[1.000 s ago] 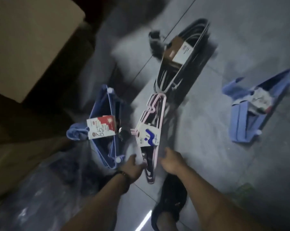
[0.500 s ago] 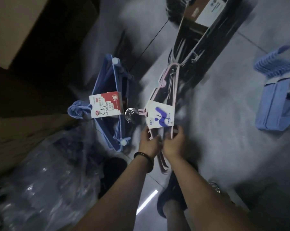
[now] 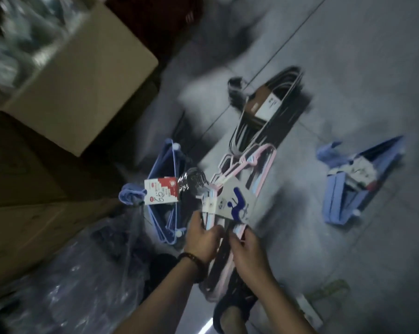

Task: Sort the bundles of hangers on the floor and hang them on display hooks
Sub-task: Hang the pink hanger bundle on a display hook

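Near the centre of the floor (image 3: pixel 348 68), the pink hanger bundle (image 3: pixel 238 203) is the item in hand. We hold it at its near end with both hands. The left hand (image 3: pixel 202 239) is clamped on the left edge of the stack, and the right hand (image 3: pixel 248 251) is curled around the right edge, just beside the left.

Change since one second ago: the hands were then only reaching for the bundle as it lay flat. Half a second ago they closed on it. Now the bundle sits tilted and closer to the camera, and its chrome hooks (image 3: pixel 191 182) overlap the tag of the left blue bundle (image 3: pixel 161 191). We judge that the bundle is coming off the floor, although blur prevents confirmation that the far end is clear.

Meaning for the task: one bundle is selected, three remain. The left blue bundle, the dark bundle (image 3: pixel 268 107) at the far side and the right blue bundle (image 3: pixel 343 201) all lie on the floor. No display hook is in view, so hanging has not begun. The next step likely requires carrying the pink bundle away, with care that its chrome hooks do not snag the blue bundle beside them.
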`<control>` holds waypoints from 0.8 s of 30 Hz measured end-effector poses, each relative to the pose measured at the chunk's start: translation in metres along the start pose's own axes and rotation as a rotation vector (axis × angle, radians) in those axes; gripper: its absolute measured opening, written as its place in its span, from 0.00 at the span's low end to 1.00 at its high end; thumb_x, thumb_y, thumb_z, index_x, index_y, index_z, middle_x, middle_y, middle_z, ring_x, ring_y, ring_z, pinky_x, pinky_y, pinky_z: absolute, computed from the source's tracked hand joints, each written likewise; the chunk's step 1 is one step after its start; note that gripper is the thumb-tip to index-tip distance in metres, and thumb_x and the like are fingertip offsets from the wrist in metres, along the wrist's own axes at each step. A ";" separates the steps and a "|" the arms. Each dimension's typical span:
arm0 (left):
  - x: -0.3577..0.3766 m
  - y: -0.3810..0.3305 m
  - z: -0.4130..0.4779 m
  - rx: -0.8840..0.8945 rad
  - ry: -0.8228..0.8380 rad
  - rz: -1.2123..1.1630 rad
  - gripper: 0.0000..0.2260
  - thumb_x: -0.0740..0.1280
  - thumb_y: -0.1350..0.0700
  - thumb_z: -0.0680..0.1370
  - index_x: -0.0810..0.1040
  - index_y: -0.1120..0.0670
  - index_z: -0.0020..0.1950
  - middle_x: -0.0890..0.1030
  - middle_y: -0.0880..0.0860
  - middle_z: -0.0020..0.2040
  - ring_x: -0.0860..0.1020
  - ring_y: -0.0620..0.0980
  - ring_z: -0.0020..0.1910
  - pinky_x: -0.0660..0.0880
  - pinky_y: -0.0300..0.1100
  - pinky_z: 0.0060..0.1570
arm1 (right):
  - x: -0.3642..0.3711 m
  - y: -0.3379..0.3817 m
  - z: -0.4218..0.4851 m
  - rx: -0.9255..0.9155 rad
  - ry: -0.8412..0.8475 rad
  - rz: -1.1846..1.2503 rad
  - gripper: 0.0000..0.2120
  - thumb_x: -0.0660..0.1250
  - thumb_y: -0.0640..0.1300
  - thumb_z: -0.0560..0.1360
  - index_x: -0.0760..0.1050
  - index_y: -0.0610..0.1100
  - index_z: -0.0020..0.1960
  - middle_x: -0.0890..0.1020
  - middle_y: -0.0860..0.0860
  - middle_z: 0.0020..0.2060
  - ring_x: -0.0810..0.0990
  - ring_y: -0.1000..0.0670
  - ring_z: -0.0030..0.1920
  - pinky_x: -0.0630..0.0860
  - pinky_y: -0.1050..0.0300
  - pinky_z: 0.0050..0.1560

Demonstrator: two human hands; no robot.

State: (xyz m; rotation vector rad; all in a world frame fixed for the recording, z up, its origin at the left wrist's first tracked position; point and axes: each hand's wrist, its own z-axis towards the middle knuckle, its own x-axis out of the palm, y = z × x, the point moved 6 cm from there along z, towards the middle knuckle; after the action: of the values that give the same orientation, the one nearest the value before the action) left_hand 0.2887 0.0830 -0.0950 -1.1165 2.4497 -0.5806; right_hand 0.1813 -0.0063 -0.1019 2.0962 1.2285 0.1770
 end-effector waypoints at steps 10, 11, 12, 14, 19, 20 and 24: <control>-0.063 -0.220 -0.233 0.435 0.261 0.578 0.18 0.70 0.48 0.69 0.74 0.46 0.57 0.82 0.44 0.48 0.80 0.42 0.44 0.77 0.38 0.40 | -0.169 0.293 -0.216 -0.398 -0.126 -0.740 0.43 0.79 0.60 0.69 0.63 0.57 0.78 0.65 0.56 0.74 0.62 0.52 0.75 0.64 0.56 0.71; -0.065 -0.243 -0.255 0.480 0.307 0.619 0.15 0.70 0.51 0.69 0.74 0.47 0.55 0.82 0.45 0.46 0.80 0.42 0.42 0.76 0.38 0.39 | -0.171 0.314 -0.236 -0.398 -0.084 -0.794 0.48 0.79 0.64 0.68 0.60 0.56 0.80 0.62 0.55 0.78 0.58 0.51 0.79 0.60 0.52 0.76; -0.066 -0.264 -0.279 0.526 0.361 0.673 0.15 0.71 0.52 0.68 0.74 0.48 0.53 0.83 0.46 0.43 0.81 0.44 0.39 0.78 0.40 0.38 | -0.174 0.329 -0.260 -0.387 -0.066 -0.832 0.51 0.79 0.66 0.66 0.59 0.54 0.82 0.60 0.55 0.80 0.56 0.50 0.81 0.57 0.51 0.78; -0.070 -0.304 -0.325 0.656 0.445 0.796 0.20 0.72 0.47 0.64 0.75 0.46 0.55 0.84 0.45 0.47 0.83 0.45 0.44 0.82 0.47 0.46 | -0.184 0.361 -0.316 -0.395 -0.085 -0.846 0.52 0.80 0.67 0.63 0.62 0.54 0.80 0.65 0.55 0.78 0.63 0.49 0.79 0.62 0.52 0.79; -0.058 -0.397 -0.457 1.035 0.618 1.102 0.20 0.70 0.38 0.69 0.74 0.36 0.60 0.83 0.43 0.57 0.82 0.46 0.56 0.79 0.47 0.60 | -0.225 0.401 -0.455 -0.247 -0.186 -0.728 0.35 0.80 0.71 0.57 0.81 0.52 0.58 0.86 0.58 0.53 0.82 0.57 0.48 0.80 0.61 0.54; -0.050 -0.409 -0.480 1.101 0.619 1.165 0.15 0.68 0.40 0.71 0.75 0.38 0.57 0.84 0.45 0.55 0.83 0.49 0.55 0.80 0.50 0.58 | -0.234 0.402 -0.481 -0.254 -0.228 -0.641 0.32 0.82 0.68 0.57 0.81 0.53 0.53 0.85 0.62 0.48 0.81 0.61 0.45 0.79 0.66 0.50; -0.017 -0.441 -0.588 1.468 0.591 1.444 0.19 0.71 0.41 0.71 0.75 0.42 0.61 0.82 0.45 0.57 0.81 0.50 0.56 0.78 0.43 0.55 | -0.265 0.400 -0.581 -0.404 -0.510 -0.324 0.28 0.87 0.54 0.56 0.82 0.53 0.53 0.86 0.63 0.46 0.83 0.64 0.45 0.81 0.61 0.51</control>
State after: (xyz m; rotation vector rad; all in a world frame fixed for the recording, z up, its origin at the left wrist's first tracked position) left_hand 0.2754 -0.0452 0.6289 1.3438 1.5733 -1.6576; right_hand 0.0700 -0.0598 0.6416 1.4498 1.0861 -0.2282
